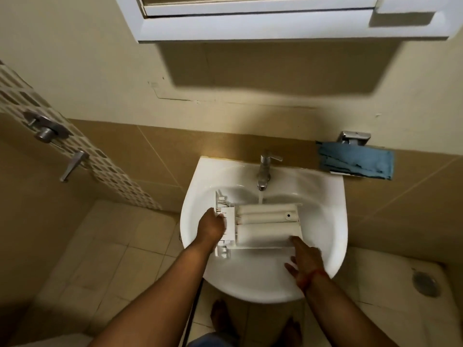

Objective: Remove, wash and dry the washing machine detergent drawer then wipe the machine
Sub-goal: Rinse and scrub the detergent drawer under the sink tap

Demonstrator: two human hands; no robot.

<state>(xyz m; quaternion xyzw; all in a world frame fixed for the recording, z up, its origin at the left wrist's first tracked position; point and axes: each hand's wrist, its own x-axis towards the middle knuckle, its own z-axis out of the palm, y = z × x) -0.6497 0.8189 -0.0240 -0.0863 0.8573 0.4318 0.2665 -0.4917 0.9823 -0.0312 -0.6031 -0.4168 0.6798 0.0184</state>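
Head view, looking down over the basin. Nearest me, both forearms reach forward over the front rim of the white sink [250, 291]. My right hand [307, 259] lies with fingers loosely spread and extended, fingertips touching the near right corner of the detergent drawer [265, 225]; it rests against the drawer and is not closed around it. A red thread circles that wrist. My left hand [211, 225] is closed on the drawer's left end, at the front panel, fingers wrapped over its edge. The drawer lies across the bowl between the two hands, long axis left to right, its ribbed underside facing up. Beyond it, the chrome tap [264, 171] runs a thin stream of water [260, 197] that lands on the drawer's far edge. Farther right, on the tiled wall, a folded blue cloth [355, 162] sits on a metal holder. Above hangs a white cabinet [275, 23].
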